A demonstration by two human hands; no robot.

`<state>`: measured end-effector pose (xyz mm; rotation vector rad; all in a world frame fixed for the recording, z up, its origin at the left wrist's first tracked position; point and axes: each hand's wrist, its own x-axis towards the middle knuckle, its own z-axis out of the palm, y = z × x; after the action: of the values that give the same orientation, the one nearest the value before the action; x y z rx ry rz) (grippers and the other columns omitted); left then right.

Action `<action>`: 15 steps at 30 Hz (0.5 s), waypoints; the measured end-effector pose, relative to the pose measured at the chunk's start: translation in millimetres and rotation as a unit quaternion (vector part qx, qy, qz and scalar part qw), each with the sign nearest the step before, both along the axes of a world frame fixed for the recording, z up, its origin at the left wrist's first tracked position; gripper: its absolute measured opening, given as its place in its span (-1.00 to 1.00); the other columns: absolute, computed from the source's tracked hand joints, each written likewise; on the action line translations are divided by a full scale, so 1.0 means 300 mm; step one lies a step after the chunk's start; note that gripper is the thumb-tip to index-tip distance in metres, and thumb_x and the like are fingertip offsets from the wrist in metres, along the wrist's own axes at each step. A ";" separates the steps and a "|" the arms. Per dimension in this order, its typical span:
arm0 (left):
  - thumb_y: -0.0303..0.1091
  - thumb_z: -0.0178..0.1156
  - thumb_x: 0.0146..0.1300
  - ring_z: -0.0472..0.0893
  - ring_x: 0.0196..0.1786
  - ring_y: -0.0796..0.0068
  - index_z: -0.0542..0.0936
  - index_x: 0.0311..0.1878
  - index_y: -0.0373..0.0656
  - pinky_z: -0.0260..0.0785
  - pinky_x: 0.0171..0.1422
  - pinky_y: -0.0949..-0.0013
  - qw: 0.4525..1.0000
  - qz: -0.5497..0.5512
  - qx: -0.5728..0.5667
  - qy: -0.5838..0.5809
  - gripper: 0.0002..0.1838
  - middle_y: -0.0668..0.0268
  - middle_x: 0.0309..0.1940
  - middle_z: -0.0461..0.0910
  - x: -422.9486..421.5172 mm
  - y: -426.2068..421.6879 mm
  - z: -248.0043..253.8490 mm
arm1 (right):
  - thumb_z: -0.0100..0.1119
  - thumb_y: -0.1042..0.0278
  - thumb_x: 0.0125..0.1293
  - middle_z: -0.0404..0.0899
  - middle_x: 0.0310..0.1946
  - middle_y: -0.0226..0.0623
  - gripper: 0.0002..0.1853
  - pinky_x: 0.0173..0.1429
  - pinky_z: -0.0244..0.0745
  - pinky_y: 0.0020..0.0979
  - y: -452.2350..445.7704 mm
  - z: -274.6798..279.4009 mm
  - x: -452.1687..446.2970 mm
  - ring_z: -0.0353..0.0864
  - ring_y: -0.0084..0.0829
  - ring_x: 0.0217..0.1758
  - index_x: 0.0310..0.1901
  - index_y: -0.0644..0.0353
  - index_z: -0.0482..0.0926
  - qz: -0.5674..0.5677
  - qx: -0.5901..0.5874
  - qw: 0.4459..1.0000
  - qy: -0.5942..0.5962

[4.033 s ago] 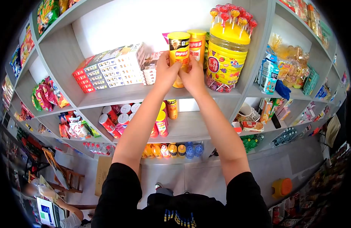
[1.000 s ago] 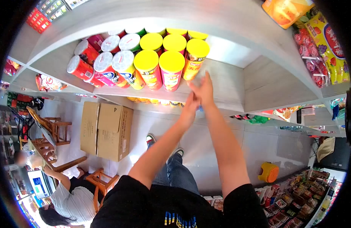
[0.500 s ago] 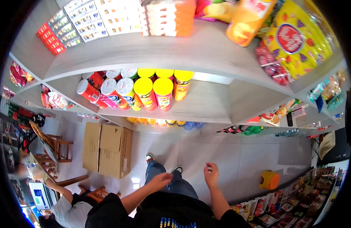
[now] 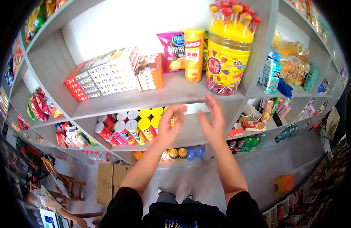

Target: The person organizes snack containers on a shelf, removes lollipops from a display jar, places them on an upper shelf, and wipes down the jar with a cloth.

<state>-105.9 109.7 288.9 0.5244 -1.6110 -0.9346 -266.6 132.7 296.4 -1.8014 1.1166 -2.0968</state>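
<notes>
Both arms reach forward toward the shelves, palms roughly facing each other with a gap between. My left hand is open and holds nothing; it covers part of the rows of chip canisters with yellow and clear lids. My right hand is also open, its fingers pointing up near the shelf edge below a large lollipop jar. An orange chip canister stands upright on the upper shelf, left of the jar. Behind it leans a pink chip bag.
Stacked small boxes and an orange-brown box stack sit left on the upper shelf. Bottles line the lowest shelf. A cardboard box, a yellow-orange stool and wooden chairs stand on the floor. Someone's arm shows lower left.
Both hands have risen from near my waist to in front of the shelves. The view has tilted up, showing more of the upper shelf and the whole lollipop jar.
</notes>
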 end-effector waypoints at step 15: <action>-0.30 0.02 0.23 0.17 0.44 0.16 0.10 0.42 -0.37 -0.02 0.50 0.25 0.991 0.095 -0.040 -0.081 -0.29 -0.05 0.40 0.14 -0.182 -0.479 0.115 | 0.20 0.32 0.11 0.09 0.34 0.32 -0.11 0.45 0.09 -0.21 -0.339 0.140 0.043 0.12 0.09 0.43 0.37 0.56 -0.06 -0.028 0.088 0.996 -0.015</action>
<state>-160.6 -34.1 323.5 0.6991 -1.7024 -0.6982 -253.6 31.1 338.3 -1.6705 1.3135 -1.9784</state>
